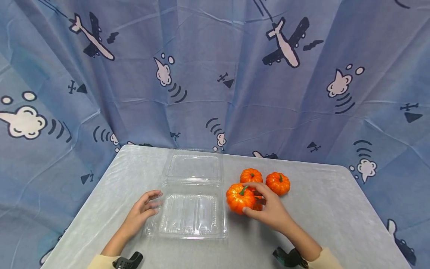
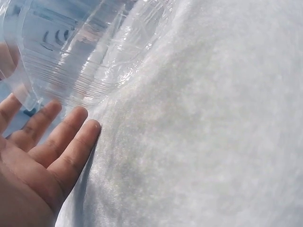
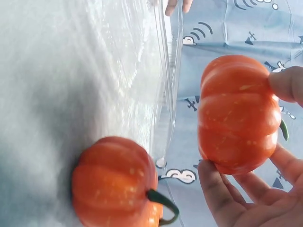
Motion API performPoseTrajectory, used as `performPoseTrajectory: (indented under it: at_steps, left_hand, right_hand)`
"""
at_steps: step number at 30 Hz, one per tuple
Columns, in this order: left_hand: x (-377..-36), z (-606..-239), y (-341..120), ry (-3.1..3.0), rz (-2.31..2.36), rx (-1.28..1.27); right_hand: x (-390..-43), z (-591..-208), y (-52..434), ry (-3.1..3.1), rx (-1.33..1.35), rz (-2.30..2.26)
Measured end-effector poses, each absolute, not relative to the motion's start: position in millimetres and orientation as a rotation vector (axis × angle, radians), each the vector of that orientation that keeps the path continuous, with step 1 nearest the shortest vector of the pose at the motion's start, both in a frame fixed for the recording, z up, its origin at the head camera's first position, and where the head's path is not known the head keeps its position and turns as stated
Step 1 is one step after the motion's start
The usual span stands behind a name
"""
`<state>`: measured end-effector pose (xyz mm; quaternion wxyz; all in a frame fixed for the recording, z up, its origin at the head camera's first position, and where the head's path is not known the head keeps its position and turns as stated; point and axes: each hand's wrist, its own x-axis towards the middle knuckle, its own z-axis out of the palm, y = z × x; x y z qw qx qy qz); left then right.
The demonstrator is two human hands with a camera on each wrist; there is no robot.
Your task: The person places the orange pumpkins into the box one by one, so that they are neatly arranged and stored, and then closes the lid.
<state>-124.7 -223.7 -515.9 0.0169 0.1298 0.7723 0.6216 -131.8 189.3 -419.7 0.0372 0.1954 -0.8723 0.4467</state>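
My right hand (image 1: 273,209) holds a small orange pumpkin (image 1: 237,201) with a green stem between thumb and fingers. In the right wrist view this pumpkin (image 3: 239,113) is off the table, above another pumpkin (image 3: 113,182). A clear plastic clamshell container (image 1: 188,236) lies on the table with its lid (image 1: 194,166) folded back, away from me. My left hand (image 1: 141,211) is at the container's left edge, fingers loosely extended and holding nothing. In the left wrist view, the fingertips (image 2: 78,113) are close to the container's ribbed wall (image 2: 80,85); contact is unclear.
Two more pumpkins, one at the back (image 1: 251,175) and one to the right (image 1: 278,184), sit on the pale cloth-covered table (image 1: 329,213). Another pumpkin (image 1: 258,206) is partly hidden behind the held one and my fingers. A blue printed curtain (image 1: 201,74) hangs behind the table.
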Motion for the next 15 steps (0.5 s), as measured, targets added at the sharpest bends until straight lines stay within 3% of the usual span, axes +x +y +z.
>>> performPoseTrajectory:
  at_steps: [15]
  left_hand:
    - [-126, -512, -221, 2.433, 1.911, 0.368]
  right_hand:
    - [-137, -424, 156, -2.685, 0.768, 1.466]
